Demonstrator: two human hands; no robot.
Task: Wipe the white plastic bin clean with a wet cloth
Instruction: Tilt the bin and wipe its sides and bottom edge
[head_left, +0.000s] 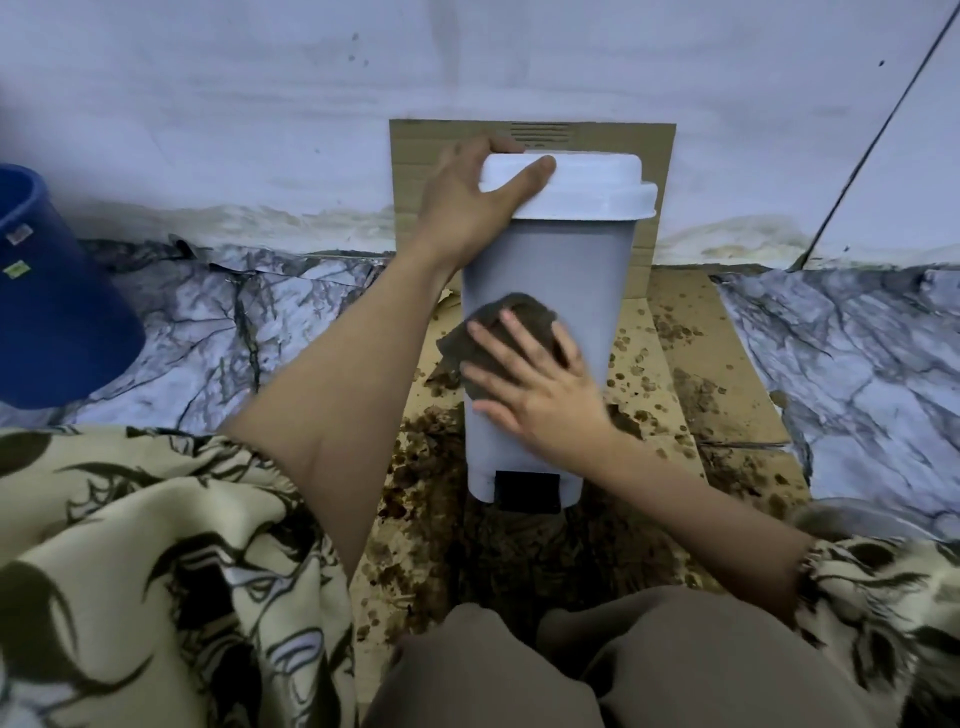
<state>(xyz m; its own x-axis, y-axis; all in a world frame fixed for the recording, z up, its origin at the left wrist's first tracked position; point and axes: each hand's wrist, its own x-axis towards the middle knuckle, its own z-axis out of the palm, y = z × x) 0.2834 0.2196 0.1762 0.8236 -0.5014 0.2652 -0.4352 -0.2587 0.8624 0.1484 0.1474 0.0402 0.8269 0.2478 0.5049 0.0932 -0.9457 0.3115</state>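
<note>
The white plastic bin (587, 260) stands upright on wet cardboard, its lid (597, 187) closed and a black foot pedal (527, 491) at its base. My left hand (467, 197) grips the lid's left edge, thumb lying across the top. My right hand (535, 384) lies flat with fingers spread, pressing a dark brown cloth (519, 317) against the bin's front wall, about halfway up. Part of the cloth is hidden under my palm.
Brown cardboard (727, 395), spotted with dark wet stains, covers the floor under the bin and leans against the stained white wall behind it. A blue bucket (52, 301) stands at the left on marble-patterned floor. A grey bowl rim (857, 514) shows near my right sleeve.
</note>
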